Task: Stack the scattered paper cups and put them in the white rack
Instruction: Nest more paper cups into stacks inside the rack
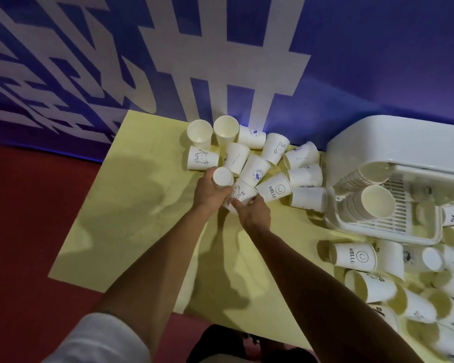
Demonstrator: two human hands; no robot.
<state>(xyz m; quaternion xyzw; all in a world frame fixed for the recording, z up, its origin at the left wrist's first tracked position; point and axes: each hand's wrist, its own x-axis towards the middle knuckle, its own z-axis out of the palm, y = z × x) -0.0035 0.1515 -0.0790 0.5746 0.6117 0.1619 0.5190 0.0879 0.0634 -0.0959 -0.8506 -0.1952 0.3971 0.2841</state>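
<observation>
Two hands meet at the near edge of a heap of paper cups. The left hand (210,189) curls its fingers round a plain cup (222,176) whose base faces the camera. Just beside it, the right hand (255,213) pinches the open end of the "Hi" cup (243,193), which lies on its side and touches the plain cup. The two forearms reach in from below, and a white sleeve (97,339) covers the left upper arm.

Around the hands lies the far heap (257,155) of about a dozen cups, most on their sides and touching one another, a "HELLO" cup (274,189) among them; two at the back stand with their mouths open to the camera. All rest on a pale yellow sheet (142,205) spread over a red floor (24,231).

To the right sits the white rack (383,238), its lid raised behind it. Inside lie two nested stacks (370,205) on their sides, mouths toward the camera. Near the rack's front edge spreads a second heap (430,297) of cups, tumbled on their sides. Behind everything rises a blue wall (364,61) with large white lettering.
</observation>
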